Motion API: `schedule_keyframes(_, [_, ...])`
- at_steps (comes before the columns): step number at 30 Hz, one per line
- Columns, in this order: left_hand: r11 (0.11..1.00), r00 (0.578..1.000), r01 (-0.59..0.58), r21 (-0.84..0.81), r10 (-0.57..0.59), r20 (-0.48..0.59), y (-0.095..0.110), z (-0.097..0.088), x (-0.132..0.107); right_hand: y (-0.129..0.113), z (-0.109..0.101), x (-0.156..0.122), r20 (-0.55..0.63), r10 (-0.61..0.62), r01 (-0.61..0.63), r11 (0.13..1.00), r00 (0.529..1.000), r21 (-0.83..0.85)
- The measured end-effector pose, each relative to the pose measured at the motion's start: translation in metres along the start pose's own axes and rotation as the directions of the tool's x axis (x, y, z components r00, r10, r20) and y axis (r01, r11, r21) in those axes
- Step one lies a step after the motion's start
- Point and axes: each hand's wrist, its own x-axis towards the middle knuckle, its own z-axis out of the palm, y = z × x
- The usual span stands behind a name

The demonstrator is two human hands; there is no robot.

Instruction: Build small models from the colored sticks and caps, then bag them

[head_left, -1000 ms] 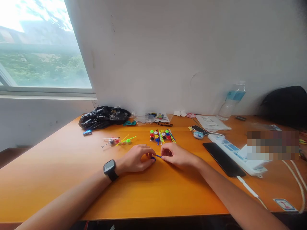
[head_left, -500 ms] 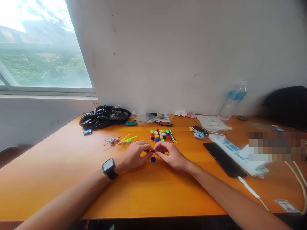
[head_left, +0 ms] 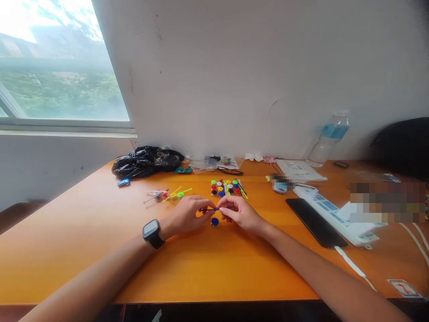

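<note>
Between my two hands is a thin blue plastic stick (head_left: 211, 209), its ends partly hidden by fingers. My left hand (head_left: 189, 214) pinches its left part, and a black watch (head_left: 152, 233) sits on that wrist. The fingertips of my right hand (head_left: 241, 215) are closed on its right end. Just below the fingertips, a small blue-topped clear piece (head_left: 215, 222) stands on the table. Beyond my right hand lie several small round coloured pieces (head_left: 221, 188) in rows, with thin coloured sticks (head_left: 241, 189) beside them. Assembled stick-and-disc pieces (head_left: 172, 195) lie beyond my left hand.
A black plastic bag (head_left: 144, 163) and a small blue packet (head_left: 124, 183) lie at the back left. To the right are a dark phone (head_left: 315, 222), a white power strip (head_left: 323, 210) with cables, and a clear bottle (head_left: 326, 141). The wooden table's (head_left: 201, 277) front edge is near.
My right fingers have shifted slightly on the blue stick, and more of it shows between my hands. The view has moved a little; the pieces on the table stay in place.
</note>
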Motion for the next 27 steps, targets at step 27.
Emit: schedule_keyframes(27, [0.999,0.988,-0.001,-0.049,0.008,0.154,0.002,0.005,-0.003,0.011,-0.001,0.0,0.078,-0.06,0.086,0.919,0.995,-0.385])
